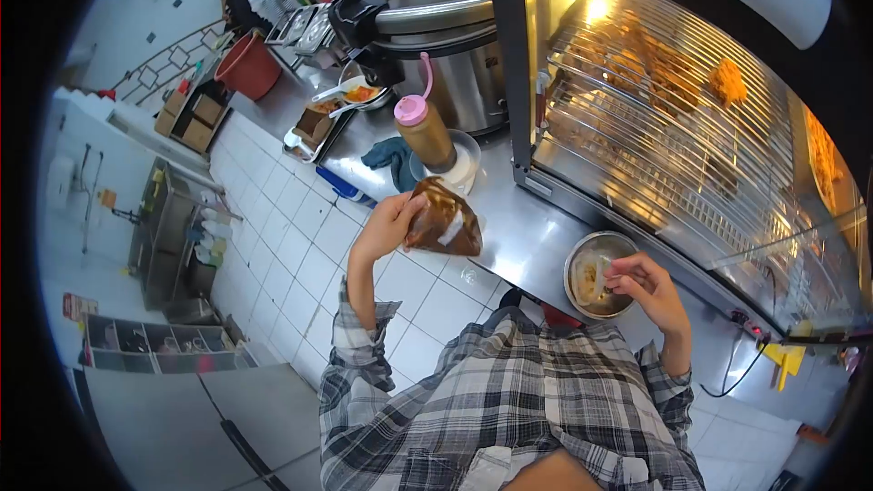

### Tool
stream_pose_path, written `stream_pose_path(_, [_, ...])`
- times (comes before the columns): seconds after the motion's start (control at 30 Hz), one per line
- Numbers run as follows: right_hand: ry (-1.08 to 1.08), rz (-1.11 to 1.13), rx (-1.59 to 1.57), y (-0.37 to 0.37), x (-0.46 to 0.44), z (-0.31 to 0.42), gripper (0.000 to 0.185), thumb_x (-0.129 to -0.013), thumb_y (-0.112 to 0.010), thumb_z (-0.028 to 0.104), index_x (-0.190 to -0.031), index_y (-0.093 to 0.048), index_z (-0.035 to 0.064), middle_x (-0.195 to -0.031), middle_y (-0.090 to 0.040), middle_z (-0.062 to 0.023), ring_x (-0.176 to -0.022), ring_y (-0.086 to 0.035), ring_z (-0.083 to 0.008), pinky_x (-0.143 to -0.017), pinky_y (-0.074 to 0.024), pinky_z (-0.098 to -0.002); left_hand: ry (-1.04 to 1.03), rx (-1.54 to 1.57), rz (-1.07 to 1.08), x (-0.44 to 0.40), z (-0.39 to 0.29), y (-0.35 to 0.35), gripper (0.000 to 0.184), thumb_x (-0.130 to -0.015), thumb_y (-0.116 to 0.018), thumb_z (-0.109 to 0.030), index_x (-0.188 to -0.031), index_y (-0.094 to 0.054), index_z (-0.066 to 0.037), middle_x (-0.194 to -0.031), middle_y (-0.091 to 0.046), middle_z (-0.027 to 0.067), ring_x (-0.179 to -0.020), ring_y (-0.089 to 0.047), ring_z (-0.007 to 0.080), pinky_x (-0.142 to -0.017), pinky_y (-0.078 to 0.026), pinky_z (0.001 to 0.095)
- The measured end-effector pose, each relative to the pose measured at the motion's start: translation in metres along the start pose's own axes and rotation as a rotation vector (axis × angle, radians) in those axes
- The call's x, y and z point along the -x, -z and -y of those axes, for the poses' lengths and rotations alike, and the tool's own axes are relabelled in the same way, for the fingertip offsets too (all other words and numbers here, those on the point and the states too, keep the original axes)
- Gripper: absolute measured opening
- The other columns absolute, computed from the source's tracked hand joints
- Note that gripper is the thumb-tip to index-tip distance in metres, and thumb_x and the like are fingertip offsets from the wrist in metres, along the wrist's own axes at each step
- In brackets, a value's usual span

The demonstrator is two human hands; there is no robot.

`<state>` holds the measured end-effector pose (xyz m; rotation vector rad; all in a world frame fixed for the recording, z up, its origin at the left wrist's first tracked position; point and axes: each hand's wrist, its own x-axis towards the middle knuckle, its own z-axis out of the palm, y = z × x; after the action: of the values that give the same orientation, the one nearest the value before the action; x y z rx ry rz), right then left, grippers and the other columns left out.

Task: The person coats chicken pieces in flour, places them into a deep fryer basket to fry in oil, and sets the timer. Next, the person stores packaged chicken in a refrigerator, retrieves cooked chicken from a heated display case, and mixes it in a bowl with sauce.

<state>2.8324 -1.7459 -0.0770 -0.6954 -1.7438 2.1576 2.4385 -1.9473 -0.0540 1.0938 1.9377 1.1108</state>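
Observation:
My left hand (386, 225) grips a clear bag of brown sauce (446, 223) by its upper edge, with the fingers closed and a pale label on its side. The bag hangs in front of the steel counter's edge. Over a round metal bowl (573, 265), my right hand (650, 289) has its fingers curled in a pinch. Whether anything small is between those fingertips is hidden. Inside the bowl lies something whitish and translucent with brown residue (589, 280). Just beyond the bag stands a squeeze bottle (426, 136) with a pink cap, filled with brownish liquid.
A lit glass display case (637, 141) with wire racks and fried food borders the right side. Behind the bottle sits a large lidded steel cooker (446, 77). A teal cloth (391, 156), a red bucket (250, 66) and a black cable (735, 377) are also around.

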Motion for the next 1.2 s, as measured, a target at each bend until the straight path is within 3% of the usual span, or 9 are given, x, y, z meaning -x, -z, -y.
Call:
stream_pose_path(0.27, [-0.033,-0.325,0.071,-0.015,0.007,-0.040,0.020,-0.090,-0.059,0.013,-0.106,-0.056,0.0009,-0.097,-0.064,-0.0087,-0.085,-0.061,-0.0109,-0.071,-0.0510,-0.0239,-0.164,-0.585,-0.097,-0.123,0.061,-0.033,0.026,-0.090,-0.056,-0.027,-0.095,-0.062,-0.002,-0.080,-0.065,0.0186,-0.077,-0.064,0.0351,-0.066,-0.049,0.0384])
stream_pose_path(0.4, [-0.063,-0.587,0.238,-0.014,0.019,-0.067,0.016,-0.088,-0.059,0.009,-0.101,-0.057,0.0001,-0.081,-0.063,-0.0066,-0.071,-0.061,-0.0098,-0.057,-0.0494,-0.0232,0.031,-0.786,-0.293,-0.133,0.012,-0.047,0.029,-0.085,-0.062,-0.024,-0.108,-0.061,-0.008,-0.096,-0.066,0.0163,-0.090,-0.062,0.0371,-0.075,-0.049,0.0452])
stream_pose_path(0.5, [-0.030,-0.773,0.223,-0.026,0.017,-0.065,0.010,-0.087,-0.057,0.002,-0.097,-0.055,-0.0010,-0.075,-0.062,-0.0061,-0.057,-0.059,-0.0093,-0.046,-0.0454,-0.0203,-0.164,-0.825,-0.345,-0.132,0.018,-0.047,0.032,-0.085,-0.061,-0.024,-0.113,-0.058,-0.009,-0.096,-0.065,0.0187,-0.090,-0.062,0.0369,-0.076,-0.049,0.0450])
stream_pose_path(0.67, [0.233,-0.576,0.853,-0.044,-0.035,-0.092,0.022,-0.074,-0.059,-0.003,-0.096,-0.056,-0.0042,-0.079,-0.064,-0.0199,-0.070,-0.066,-0.0300,-0.063,-0.0543,-0.0341,-0.128,-0.803,-0.399,-0.108,0.008,-0.066,0.040,-0.086,-0.060,-0.026,-0.123,-0.051,-0.012,-0.123,-0.052,0.0182,-0.103,-0.053,0.0378,-0.083,-0.047,0.0445])
stream_pose_path(0.77, [-0.109,-0.481,1.226,-0.068,-0.064,-0.116,0.021,-0.072,-0.057,-0.001,-0.093,-0.057,-0.0042,-0.083,-0.063,-0.0218,-0.078,-0.065,-0.0346,-0.069,-0.0538,-0.0376,-0.275,-0.785,-0.504,-0.093,0.023,-0.083,0.045,-0.087,-0.059,-0.025,-0.128,-0.048,-0.011,-0.137,-0.038,0.0184,-0.117,-0.039,0.0421,-0.092,-0.042,0.0481])
stream_pose_path(0.9, [-0.016,-0.542,1.387,-0.085,-0.065,-0.136,0.018,-0.076,-0.056,0.006,-0.093,-0.056,-0.0017,-0.085,-0.062,-0.0161,-0.078,-0.065,-0.0291,-0.063,-0.0535,-0.0374,-0.426,-0.800,-0.619,-0.079,0.039,-0.102,0.040,-0.086,-0.060,-0.021,-0.125,-0.051,-0.011,-0.131,-0.043,0.0171,-0.117,-0.038,0.0401,-0.099,-0.034,0.0487])
stream_pose_path(1.0, [0.043,-0.618,1.305,-0.085,-0.064,-0.140,0.018,-0.076,-0.055,0.007,-0.092,-0.053,-0.0018,-0.085,-0.058,-0.0166,-0.076,-0.062,-0.0299,-0.065,-0.0526,-0.0365,-0.375,-0.640,-0.453,-0.065,0.042,-0.128,0.035,-0.086,-0.060,-0.018,-0.119,-0.055,-0.010,-0.125,-0.047,0.0151,-0.117,-0.039,0.0378,-0.101,-0.031,0.0487])
stream_pose_path(1.03, [0.069,-0.627,1.251,-0.081,-0.066,-0.138,0.018,-0.077,-0.054,0.006,-0.092,-0.052,-0.0024,-0.085,-0.058,-0.0180,-0.076,-0.062,-0.0314,-0.065,-0.0524,-0.0369,-0.443,-0.660,-0.449,-0.060,0.036,-0.140,0.024,-0.086,-0.060,-0.014,-0.109,-0.060,-0.008,-0.114,-0.053,0.0138,-0.109,-0.048,0.0304,-0.091,-0.042,0.0433])
stream_pose_path(1.2, [0.088,-0.645,0.827,-0.067,-0.068,-0.140,0.017,-0.079,-0.048,0.002,-0.095,-0.048,-0.0057,-0.091,-0.058,-0.0264,-0.081,-0.061,-0.0401,-0.068,-0.0518,-0.0401,-0.382,-0.144,0.001,-0.040,0.004,-0.211,0.012,-0.088,-0.059,-0.008,-0.096,-0.064,-0.002,-0.088,-0.062,0.0110,-0.071,-0.064,0.0181,-0.058,-0.053,0.0271])
